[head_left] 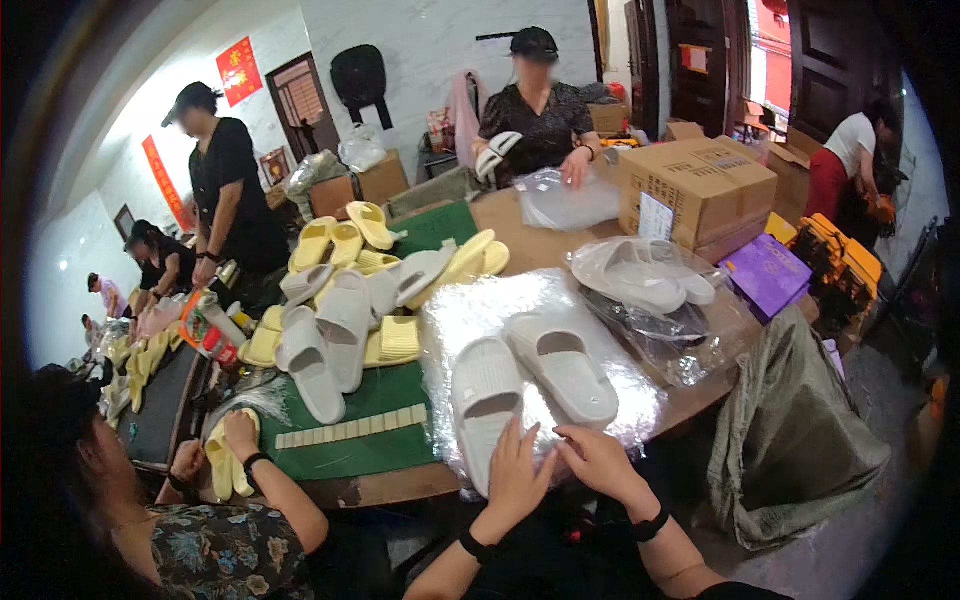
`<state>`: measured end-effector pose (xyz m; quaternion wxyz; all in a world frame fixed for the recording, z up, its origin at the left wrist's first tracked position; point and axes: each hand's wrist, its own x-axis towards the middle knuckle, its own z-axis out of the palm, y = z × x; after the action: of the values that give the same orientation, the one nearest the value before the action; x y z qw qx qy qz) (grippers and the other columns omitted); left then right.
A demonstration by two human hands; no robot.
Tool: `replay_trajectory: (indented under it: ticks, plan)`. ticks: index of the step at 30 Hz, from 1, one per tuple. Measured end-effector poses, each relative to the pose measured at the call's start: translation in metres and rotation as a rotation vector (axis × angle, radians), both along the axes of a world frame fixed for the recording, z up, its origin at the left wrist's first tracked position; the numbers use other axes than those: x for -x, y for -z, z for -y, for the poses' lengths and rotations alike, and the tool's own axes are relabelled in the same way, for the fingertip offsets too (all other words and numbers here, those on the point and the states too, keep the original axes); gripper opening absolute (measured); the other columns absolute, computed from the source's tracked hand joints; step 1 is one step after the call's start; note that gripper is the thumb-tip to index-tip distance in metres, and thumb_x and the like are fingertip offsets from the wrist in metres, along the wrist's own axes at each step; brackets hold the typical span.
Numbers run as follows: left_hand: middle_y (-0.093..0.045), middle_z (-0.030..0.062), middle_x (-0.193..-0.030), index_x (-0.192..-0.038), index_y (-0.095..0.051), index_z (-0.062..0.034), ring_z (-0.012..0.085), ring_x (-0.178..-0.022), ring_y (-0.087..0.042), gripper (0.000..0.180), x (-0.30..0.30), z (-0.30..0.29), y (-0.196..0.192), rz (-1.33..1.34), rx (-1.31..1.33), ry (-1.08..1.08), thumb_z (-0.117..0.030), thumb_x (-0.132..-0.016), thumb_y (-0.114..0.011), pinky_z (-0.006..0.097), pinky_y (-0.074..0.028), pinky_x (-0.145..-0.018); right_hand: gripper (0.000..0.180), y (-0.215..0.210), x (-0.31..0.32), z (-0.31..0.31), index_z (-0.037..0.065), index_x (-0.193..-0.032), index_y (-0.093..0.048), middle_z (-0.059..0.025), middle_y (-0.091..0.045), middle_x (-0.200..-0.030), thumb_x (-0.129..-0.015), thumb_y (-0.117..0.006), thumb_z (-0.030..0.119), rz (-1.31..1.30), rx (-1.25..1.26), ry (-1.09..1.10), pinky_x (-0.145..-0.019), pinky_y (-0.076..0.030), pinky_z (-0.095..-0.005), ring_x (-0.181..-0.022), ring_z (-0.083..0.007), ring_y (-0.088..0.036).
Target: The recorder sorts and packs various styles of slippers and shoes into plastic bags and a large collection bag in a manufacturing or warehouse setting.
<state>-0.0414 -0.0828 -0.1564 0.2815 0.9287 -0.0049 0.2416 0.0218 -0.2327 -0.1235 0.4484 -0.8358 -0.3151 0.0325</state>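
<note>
Two grey slide slippers [486, 395] [564, 361] lie side by side on a stack of clear plastic bags [450, 325] at the near edge of the table [520, 235]. My left hand [518, 468] rests flat on the heel end of the left slipper. My right hand [597, 458] lies next to it on the bag's near edge, fingers bent against the plastic just below the right slipper. Both wrists wear dark bands.
A pile of grey and yellow slippers [350, 300] covers a green mat [385, 400] to the left. A bagged pair [645, 272], a cardboard box [700, 185] and a purple box [768, 270] sit right. A person at my left holds yellow slippers [225, 458]; others stand around.
</note>
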Motion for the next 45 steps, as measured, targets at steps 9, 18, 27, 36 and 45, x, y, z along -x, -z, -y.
replay_trajectory:
  ticks: [9,18,27,36,45]
  plan:
    - [-0.042,0.0269,-0.128,-0.11,-0.054,0.0016,0.0418,-0.12,-0.04,0.04,0.012,0.019,0.0,0.044,-0.152,0.075,-0.014,-0.074,-0.063,0.048,-0.032,-0.1,0.037,-0.006,-0.047,-0.033,0.022,-0.117,-0.061,-0.0351,-0.029,-0.136,-0.084,-0.057,0.038,0.168,0.149,-0.06,-0.104,-0.024,-0.0506,-0.128,-0.05,-0.025]
    - [-0.047,0.0226,-0.119,-0.115,-0.055,-0.0008,0.0428,-0.118,-0.038,0.049,0.013,0.027,0.007,-0.052,-0.314,0.132,-0.018,-0.07,-0.065,0.056,-0.025,-0.101,0.03,-0.003,-0.079,-0.074,0.021,-0.103,-0.066,-0.0409,-0.015,-0.139,-0.082,-0.059,0.042,-0.111,0.039,-0.236,-0.108,-0.02,-0.0487,-0.131,-0.0535,-0.016]
    - [-0.054,0.0184,-0.116,-0.13,-0.047,-0.0074,0.0376,-0.118,-0.04,0.065,0.01,0.023,0.023,-0.196,-0.435,0.081,-0.026,-0.071,-0.068,0.057,-0.017,-0.105,0.033,0.005,-0.074,-0.088,0.022,-0.109,-0.067,-0.0373,-0.018,-0.141,-0.083,-0.059,0.042,-0.012,0.01,-0.33,-0.108,-0.022,-0.0445,-0.132,-0.0499,-0.02]
    - [-0.042,0.0209,-0.133,-0.122,-0.055,-0.0057,0.0403,-0.13,-0.028,0.053,0.006,0.017,0.018,-0.184,-0.411,0.119,-0.029,-0.076,-0.065,0.053,-0.018,-0.107,0.05,0.011,-0.08,-0.095,0.017,-0.131,-0.047,-0.0286,-0.032,-0.139,-0.088,-0.049,0.042,0.227,0.285,-0.15,-0.102,-0.024,-0.0503,-0.129,-0.0417,-0.032]
    - [-0.049,0.0151,-0.125,-0.119,-0.057,-0.0195,0.0395,-0.128,-0.032,0.045,0.008,0.007,0.027,0.022,-0.347,0.05,-0.034,-0.077,-0.063,0.061,-0.016,-0.105,0.057,-0.008,-0.076,-0.044,-0.005,-0.13,-0.041,-0.0275,-0.039,-0.135,-0.086,-0.06,0.026,-0.011,-0.349,0.026,-0.107,-0.026,-0.0379,-0.129,-0.0353,-0.036]
